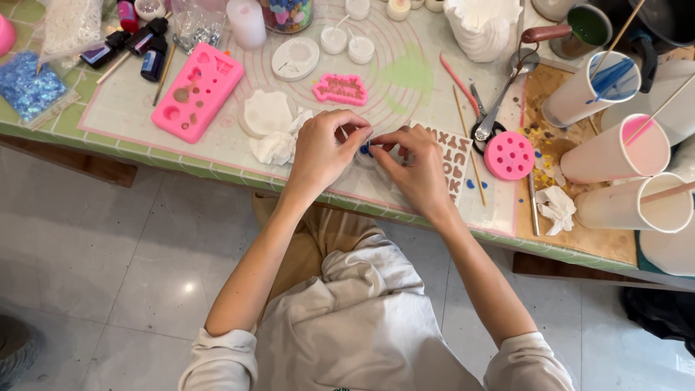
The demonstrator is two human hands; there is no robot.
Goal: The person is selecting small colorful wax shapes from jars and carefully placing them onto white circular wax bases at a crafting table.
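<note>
This is a home craft corner set up for casting small moulded pieces. A tabletop [43,134] edged in green tiles carries a round-ruled work mat [405,72], pink silicone moulds [197,93], small dye bottles [153,61] at the far left, and paper cups [622,148] with stirring sticks on the right. A pale tiled floor [130,253] lies below the near edge.

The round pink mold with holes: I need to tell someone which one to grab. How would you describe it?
On the table's right half, beside the scissors, lies the round pink mold, right of the right hand. Unlike the rectangular pink mold far left, it is a disc with even round holes.
</note>
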